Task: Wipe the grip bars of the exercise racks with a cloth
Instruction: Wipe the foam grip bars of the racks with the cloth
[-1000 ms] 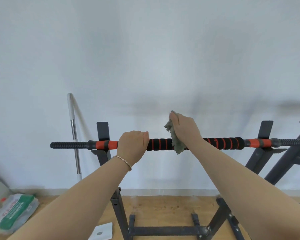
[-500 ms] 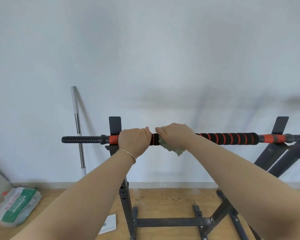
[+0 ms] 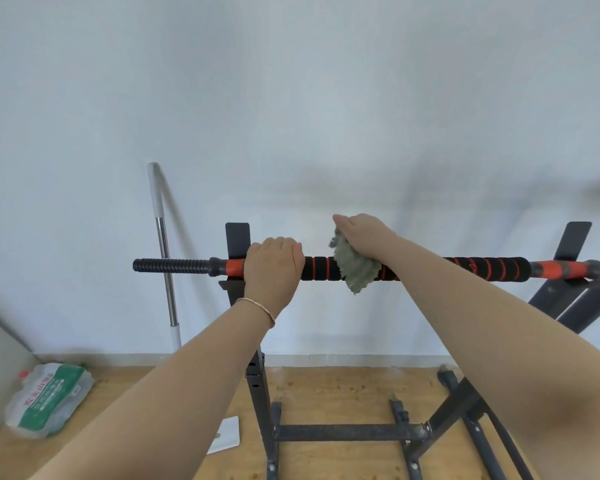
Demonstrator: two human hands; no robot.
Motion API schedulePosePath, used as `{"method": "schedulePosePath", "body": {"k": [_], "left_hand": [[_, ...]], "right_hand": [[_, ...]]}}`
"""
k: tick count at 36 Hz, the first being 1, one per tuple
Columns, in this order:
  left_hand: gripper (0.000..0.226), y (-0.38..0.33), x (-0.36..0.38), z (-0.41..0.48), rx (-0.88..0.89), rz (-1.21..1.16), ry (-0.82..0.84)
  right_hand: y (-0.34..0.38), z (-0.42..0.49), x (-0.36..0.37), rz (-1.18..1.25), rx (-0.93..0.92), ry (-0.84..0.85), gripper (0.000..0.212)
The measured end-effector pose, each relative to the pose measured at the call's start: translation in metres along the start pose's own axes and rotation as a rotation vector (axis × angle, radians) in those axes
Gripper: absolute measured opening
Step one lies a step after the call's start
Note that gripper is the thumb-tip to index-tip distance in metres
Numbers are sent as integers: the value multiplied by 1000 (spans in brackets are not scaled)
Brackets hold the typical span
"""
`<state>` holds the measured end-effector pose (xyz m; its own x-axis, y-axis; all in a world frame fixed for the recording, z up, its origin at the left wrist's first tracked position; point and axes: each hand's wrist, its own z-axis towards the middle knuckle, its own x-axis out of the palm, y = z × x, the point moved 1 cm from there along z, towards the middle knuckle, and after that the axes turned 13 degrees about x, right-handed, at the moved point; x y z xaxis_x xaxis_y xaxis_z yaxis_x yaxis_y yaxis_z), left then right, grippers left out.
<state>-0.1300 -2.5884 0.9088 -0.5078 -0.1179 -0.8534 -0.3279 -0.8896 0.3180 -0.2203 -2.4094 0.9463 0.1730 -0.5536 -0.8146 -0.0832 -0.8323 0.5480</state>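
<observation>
Grey-green fuzzy cloth (image 3: 355, 270), hung over the black-and-red grip bar (image 3: 492, 268) near its middle. Gripped by the right hand (image 3: 366, 237), for rubbing. Bar squeezed just beside by the left hand (image 3: 272, 268), likely to stop any rolling on the rack (image 3: 237, 237).

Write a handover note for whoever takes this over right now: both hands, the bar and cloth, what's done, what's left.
The left hand grips the grip bar beside the rack's left upright, apparently steadying it.
The right hand holds the grey-green cloth draped over the bar's striped foam, a little to the right of the left hand.
Done: wiping is under way; how much is already clean cannot be told.
Left: probably the foam to the right of the cloth, the spot under the left hand, and the ribbed end.
</observation>
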Motion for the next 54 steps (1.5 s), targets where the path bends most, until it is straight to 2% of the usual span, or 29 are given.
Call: {"method": "schedulePosePath", "body": {"k": [2, 4, 5, 7, 9, 11, 13, 18, 22, 26, 30, 35, 38, 41, 42, 45, 48, 50, 52, 54], "left_hand": [[23, 5, -7, 4, -112, -66, 33], [28, 19, -16, 9, -247, -189, -14], [30, 29, -18, 10, -269, -264, -6], [30, 48, -16, 12, -202, -354, 89], [28, 62, -15, 8, -108, -412, 194], [28, 68, -15, 3, -51, -458, 254], [29, 69, -13, -4, -26, -510, 280], [22, 66, -8, -14, -4, -566, 218], [21, 66, -8, -13, -8, -581, 202], [24, 62, -6, -12, -9, -518, 214], [26, 62, -4, -14, -20, -488, 209], [27, 60, -6, -16, -19, -467, 189], [26, 60, -6, -16, -22, -462, 186], [26, 60, -7, -18, -31, -465, 182], [25, 60, -7, -19, -38, -474, 179], [21, 58, -9, -23, -52, -499, 178], [20, 56, -11, -26, -68, -503, 177], [22, 53, -13, -23, -102, -573, 137], [24, 47, -16, -18, -113, -679, 99], [32, 39, -19, -11, -77, -721, 156]], "right_hand": [[2, -12, -3, 128, -75, -96, 56], [7, -26, -2, 196, -149, -150, 60], [8, -31, -1, 231, -171, -126, 62], [17, -43, 5, 218, -184, -8, 61], [23, -49, 15, -6, -237, 90, 66], [23, -45, 26, -237, -267, 91, 76], [16, -42, 29, -310, -260, 86, 66], [4, -44, 29, -614, -474, -1, 46], [11, -41, 39, -685, -435, -108, 42], [18, -39, 39, -660, -344, -77, 40], [30, -34, 37, -495, -176, 54, 47], [37, -27, 35, -469, -128, 105, 50], [35, -27, 37, -444, -129, 17, 50], [29, -32, 36, -495, -157, -153, 25], [25, -35, 33, -506, -162, -226, 23], [8, -44, 18, -309, -167, -399, 28], [-12, -50, -6, 72, -87, -426, 43], [-20, -54, -15, 231, -48, -447, 46], [-26, -54, -16, 296, -32, -469, 49], [-28, -57, -11, 205, -101, -461, 44]]}}
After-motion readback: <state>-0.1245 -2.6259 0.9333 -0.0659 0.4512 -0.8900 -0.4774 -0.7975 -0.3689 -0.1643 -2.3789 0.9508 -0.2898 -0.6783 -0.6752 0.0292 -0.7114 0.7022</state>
